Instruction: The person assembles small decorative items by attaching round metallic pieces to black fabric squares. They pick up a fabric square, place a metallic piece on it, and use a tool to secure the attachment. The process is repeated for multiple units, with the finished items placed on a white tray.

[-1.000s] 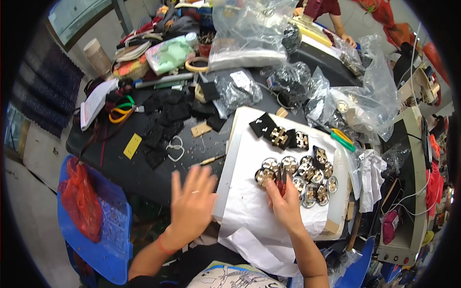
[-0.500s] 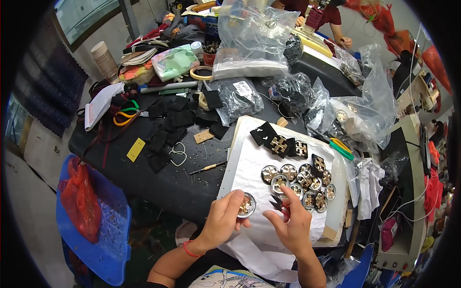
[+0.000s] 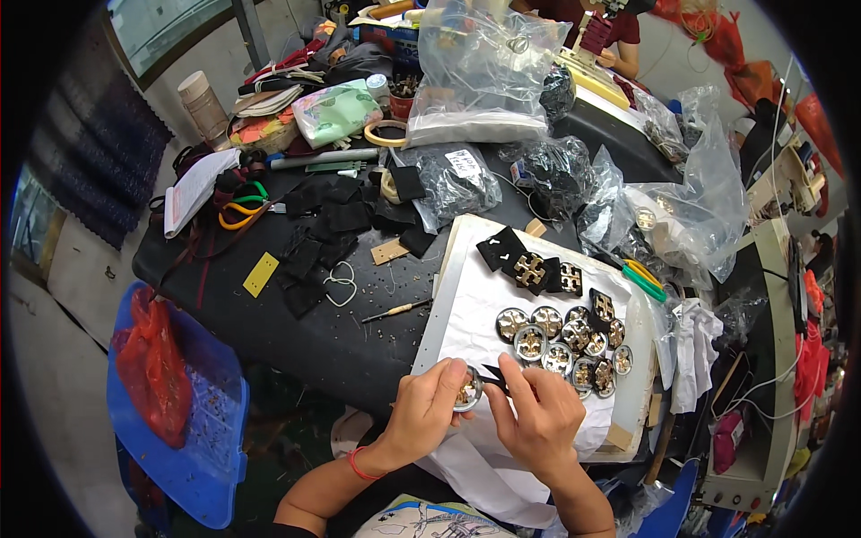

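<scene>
My left hand (image 3: 421, 411) is closed on a round metal ornament (image 3: 467, 393) with a silver rim and gold centre, its face partly hidden by the thumb. Close beside it, my right hand (image 3: 542, 418) is curled around black-bladed snips (image 3: 493, 373). Their dark tips point at the ornament's edge; whether they touch it I cannot tell. Beyond my right hand, several similar round ornaments (image 3: 530, 342) lie grouped on white paper (image 3: 471, 309). Farther back are black fabric squares (image 3: 499, 250), some bearing gold emblems (image 3: 529, 269).
The paper covers a pale board (image 3: 434, 325) on the black table (image 3: 359, 345). Left of it lie an awl-like tool (image 3: 395, 311), a yellow plate (image 3: 261, 274) and black fabric pieces (image 3: 314, 215). Green-and-orange scissors (image 3: 644, 280) rest at right. A blue scoop-shaped bin (image 3: 215, 403) stands lower left.
My right hand has moved left toward the ornament, its fingers drawing in around the snips, whose tips now reach the ornament's side. My left hand stays nearly in place. The whole view shifts slightly.
</scene>
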### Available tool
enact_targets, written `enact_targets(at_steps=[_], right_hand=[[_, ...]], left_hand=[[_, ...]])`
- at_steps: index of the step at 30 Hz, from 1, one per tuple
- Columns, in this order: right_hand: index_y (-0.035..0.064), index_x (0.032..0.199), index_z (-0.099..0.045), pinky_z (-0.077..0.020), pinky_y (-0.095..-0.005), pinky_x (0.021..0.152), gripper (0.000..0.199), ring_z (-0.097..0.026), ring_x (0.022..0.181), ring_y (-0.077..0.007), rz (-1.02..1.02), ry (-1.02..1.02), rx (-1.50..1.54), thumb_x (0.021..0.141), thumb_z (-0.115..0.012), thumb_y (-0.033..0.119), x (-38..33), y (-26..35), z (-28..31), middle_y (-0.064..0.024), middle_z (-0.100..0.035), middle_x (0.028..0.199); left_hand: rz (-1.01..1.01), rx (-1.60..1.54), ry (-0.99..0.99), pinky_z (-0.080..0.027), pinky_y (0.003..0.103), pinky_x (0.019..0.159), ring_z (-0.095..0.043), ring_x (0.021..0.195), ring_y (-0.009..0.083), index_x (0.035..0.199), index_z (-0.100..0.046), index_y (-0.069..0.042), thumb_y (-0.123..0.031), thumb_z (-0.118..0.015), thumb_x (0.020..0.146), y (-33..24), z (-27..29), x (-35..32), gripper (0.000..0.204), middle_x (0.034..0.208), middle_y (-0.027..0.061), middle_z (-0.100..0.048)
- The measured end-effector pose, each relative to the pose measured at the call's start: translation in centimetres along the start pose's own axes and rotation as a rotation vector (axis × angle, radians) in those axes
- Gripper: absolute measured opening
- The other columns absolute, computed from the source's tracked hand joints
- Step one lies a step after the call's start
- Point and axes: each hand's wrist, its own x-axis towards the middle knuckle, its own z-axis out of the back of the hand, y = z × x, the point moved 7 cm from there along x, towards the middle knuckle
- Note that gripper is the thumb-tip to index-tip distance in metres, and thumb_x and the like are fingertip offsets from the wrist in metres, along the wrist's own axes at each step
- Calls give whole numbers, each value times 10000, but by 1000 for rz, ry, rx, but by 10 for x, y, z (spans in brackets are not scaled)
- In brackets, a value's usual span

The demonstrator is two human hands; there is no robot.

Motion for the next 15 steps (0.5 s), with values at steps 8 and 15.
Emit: enact_targets(at_steps=[8,15], right_hand=[[78,943,-670,-360,-272,460,341,-473,522,-152,104,37,176,656,-773,230,-3,-8,9,-9,-545,673],[79,901,-660,-331,-268,427,313,-458,501,-134,246,178,43,693,-750,294,-10,-2,-3,14,-528,657]], left_hand=[[273,-116,193,-395,176,395,-519,442,59,820,-579,1,-381,-393,972,11,3,-4,451,568,29,-547],[71,198,142,-446,219,421,-614,530,106,824,-567,39,-335,-406,975,-5,2,-4,435,609,46,-550]])
